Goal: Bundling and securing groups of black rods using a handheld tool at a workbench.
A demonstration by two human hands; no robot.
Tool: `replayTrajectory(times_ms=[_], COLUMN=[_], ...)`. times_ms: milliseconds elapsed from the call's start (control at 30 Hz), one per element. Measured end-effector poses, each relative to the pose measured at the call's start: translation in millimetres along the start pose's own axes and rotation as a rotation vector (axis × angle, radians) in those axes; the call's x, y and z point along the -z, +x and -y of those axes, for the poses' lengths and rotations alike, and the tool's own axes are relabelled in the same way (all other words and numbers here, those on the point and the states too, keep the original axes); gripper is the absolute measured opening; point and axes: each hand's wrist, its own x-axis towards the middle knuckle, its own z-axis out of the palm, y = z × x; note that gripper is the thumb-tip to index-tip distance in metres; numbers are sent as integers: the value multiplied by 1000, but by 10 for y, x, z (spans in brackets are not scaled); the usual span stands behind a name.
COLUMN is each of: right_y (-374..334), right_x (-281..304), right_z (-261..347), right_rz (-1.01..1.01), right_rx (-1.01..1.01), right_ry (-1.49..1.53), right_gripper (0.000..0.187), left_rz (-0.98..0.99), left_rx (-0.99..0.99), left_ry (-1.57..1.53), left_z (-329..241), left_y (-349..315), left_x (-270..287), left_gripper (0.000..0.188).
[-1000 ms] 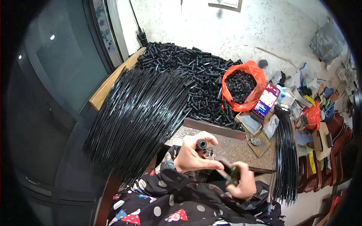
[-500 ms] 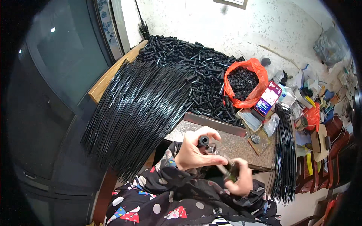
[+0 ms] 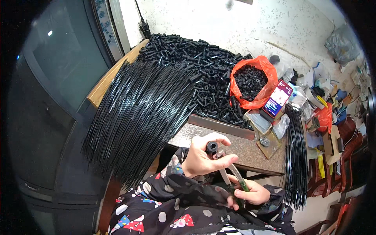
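My left hand (image 3: 201, 160) is closed round a short black tube (image 3: 212, 147), whose hollow round end points up between thumb and forefinger. My right hand (image 3: 256, 194) grips a pair of pliers (image 3: 237, 174) with metal arms and dark green grips. The handles stand spread apart. Their jaws reach up beside the tube at my left thumb, and what lies between them is too small to make out. Both hands are in front of the near table edge, over my patterned black sleeves.
Long thin black rods (image 3: 137, 117) fan out at the left. Behind them lies a heap of black tubes (image 3: 211, 66), edged by a metal strip (image 3: 221, 127). A red bag (image 3: 270, 66) of small black parts, a phone (image 3: 277, 100) and a second rod bundle (image 3: 294, 164) are at the right.
My right hand has moved down, and the pliers' handles, blurred before, now show spread wide. My left hand keeps the black tube in nearly the same place. The view has shifted slightly.
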Motion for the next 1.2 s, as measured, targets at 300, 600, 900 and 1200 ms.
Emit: replayTrajectory(times_ms=[300, 600, 900, 1200], right_y=[327, 219, -46, -57], right_x=[-262, 615, 1205, 1226], right_z=[-432, -81, -115, -138], right_rz=[-344, -1290, -1214, -1145], right_rx=[206, 463, 388, 436], right_ry=[-165, -931, -1620, -1585], right_gripper=[15, 12, 23, 29], left_rz=[-134, -151, -31, 97], left_rx=[147, 80, 84, 95], left_ry=[-19, -292, -165, -118], left_z=[75, 269, 314, 392], left_y=[-66, -180, -202, -186], left_x=[-103, 83, 123, 82], left_gripper=[20, 38, 38, 30])
